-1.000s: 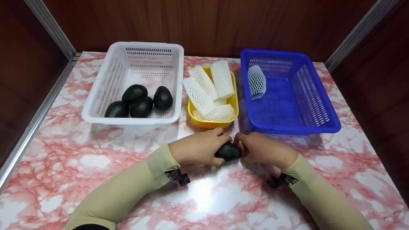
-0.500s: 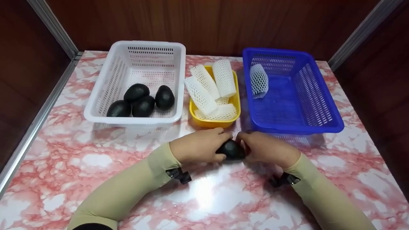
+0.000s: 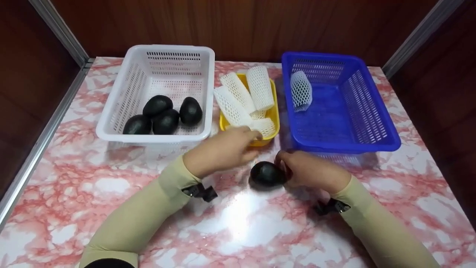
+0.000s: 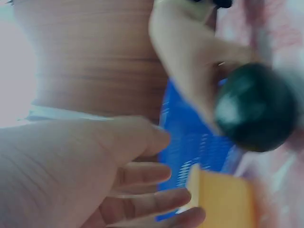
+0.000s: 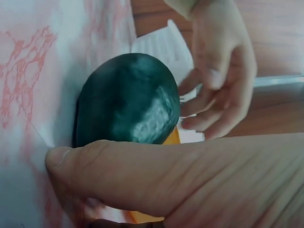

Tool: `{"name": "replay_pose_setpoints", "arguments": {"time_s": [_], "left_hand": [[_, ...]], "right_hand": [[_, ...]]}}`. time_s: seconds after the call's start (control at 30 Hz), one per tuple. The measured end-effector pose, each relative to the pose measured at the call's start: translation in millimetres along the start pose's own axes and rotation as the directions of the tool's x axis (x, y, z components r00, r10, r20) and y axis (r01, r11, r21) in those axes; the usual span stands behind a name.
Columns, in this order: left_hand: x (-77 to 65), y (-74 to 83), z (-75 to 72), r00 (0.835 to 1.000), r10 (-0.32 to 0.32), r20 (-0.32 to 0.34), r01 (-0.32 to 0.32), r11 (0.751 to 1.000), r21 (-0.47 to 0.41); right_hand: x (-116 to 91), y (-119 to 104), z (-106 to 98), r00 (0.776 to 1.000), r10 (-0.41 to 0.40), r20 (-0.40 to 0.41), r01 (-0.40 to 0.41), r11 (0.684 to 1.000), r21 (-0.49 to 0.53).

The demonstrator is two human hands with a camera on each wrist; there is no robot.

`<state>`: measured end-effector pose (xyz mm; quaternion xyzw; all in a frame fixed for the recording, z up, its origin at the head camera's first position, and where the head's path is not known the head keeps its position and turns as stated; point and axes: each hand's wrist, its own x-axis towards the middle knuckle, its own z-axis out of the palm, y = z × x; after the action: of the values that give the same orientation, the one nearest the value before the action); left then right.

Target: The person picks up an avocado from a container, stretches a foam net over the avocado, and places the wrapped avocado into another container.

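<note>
A dark avocado [image 3: 266, 174] lies on the marbled tabletop, its narrow end toward my right hand [image 3: 314, 169]. That hand grips it there with thumb and fingers; in the right wrist view the thumb [image 5: 118, 171] runs along the avocado's side. My left hand [image 3: 223, 150] holds nothing and hovers at the front of the yellow basket [image 3: 276, 108], fingertips over the white foam net sleeves [image 3: 232, 106] heaped in it. Its fingers [image 4: 147, 204] look loosely extended in the left wrist view.
To the left stands a white basket [image 3: 211, 93] with several avocados [image 3: 165, 121]. On the right, a blue basket [image 3: 331, 124] holds one avocado in a net sleeve [image 3: 301, 91]. Wooden panels [image 3: 245, 29] wall in the table's back and sides.
My left hand has let go of the avocado and moved up and slightly left to the yellow basket. The right hand stays in place, still holding the avocado.
</note>
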<state>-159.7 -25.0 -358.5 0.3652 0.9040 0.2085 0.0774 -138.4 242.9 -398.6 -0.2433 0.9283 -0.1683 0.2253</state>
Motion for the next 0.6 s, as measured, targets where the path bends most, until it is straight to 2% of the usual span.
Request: {"name": "replay_pose_setpoints", "arguments": {"time_s": [0.1,0.2,0.37,0.47,0.6], "left_hand": [[0.2,-3.8,-12.0,0.990,-0.095,-0.101,0.096,0.995,0.002],[2.0,-4.4,-16.8,0.964,-0.187,-0.188,0.197,0.980,0.033],[8.2,-3.6,-13.3,0.925,-0.228,-0.305,0.272,0.956,0.112],[14.1,-4.5,-9.9,0.912,-0.260,-0.316,0.312,0.942,0.126],[20.5,-9.4,-7.1,0.918,-0.298,-0.260,0.340,0.931,0.132]], "right_hand": [[0.2,-1.7,-1.0,1.000,0.010,0.024,-0.011,1.000,0.005],[-0.8,-2.3,-2.1,0.998,0.046,0.048,-0.047,0.998,0.040],[-1.9,-2.8,-2.9,0.993,0.091,0.071,-0.098,0.991,0.092],[-2.4,-1.7,-3.1,0.994,0.083,0.071,-0.090,0.991,0.096],[-1.7,-0.1,-4.7,0.996,0.060,0.059,-0.062,0.997,0.044]]}}
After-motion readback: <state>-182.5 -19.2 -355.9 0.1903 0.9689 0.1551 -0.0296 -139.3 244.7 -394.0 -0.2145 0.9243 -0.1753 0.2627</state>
